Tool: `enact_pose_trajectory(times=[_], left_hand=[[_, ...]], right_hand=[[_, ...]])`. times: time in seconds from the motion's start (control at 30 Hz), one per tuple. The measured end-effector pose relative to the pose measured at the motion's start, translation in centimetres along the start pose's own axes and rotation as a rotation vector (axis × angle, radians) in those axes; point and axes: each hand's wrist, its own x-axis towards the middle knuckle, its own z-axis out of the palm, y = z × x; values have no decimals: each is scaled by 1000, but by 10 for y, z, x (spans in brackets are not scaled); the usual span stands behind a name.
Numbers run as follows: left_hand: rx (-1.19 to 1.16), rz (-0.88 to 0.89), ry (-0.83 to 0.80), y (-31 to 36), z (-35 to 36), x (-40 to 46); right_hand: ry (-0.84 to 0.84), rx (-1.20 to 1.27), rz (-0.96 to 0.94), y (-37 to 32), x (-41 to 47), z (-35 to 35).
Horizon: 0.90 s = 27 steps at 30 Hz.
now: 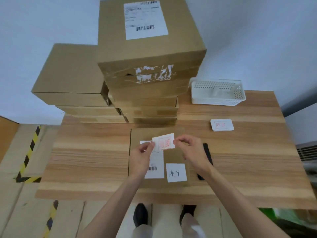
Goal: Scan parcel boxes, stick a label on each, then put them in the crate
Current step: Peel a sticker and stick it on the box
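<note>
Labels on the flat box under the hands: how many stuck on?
2: a barcode shipping label at its left, partly hidden by the left hand, and a handwritten square label near its front right.

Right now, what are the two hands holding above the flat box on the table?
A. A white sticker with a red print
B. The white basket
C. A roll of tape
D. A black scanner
A: the left hand and right hand each pinch an end of the white sticker with a red print, above the flat box.
</note>
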Motion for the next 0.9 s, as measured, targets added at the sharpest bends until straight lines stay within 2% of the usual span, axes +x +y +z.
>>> enact_pose_trajectory(times=[0.13, 0.37, 0.5, 0.73, 0.9], left_hand=[[-95, -121, -85, -11, -36, -3], [-166, -24, -49, -31, -69, -14], [-153, 19, -28, -37, -76, -25], [-135, -59, -57, -70, -70, -48], [-25, -50, -94, -90, -64, -59]], right_hand=[[62, 18, 47, 5, -23, 34], [141, 44, 84, 11, -51, 65], [161, 41, 121, 25, -63, 70], [195, 48, 206, 56, -88, 71], [182, 32, 244, 80, -97, 73]])
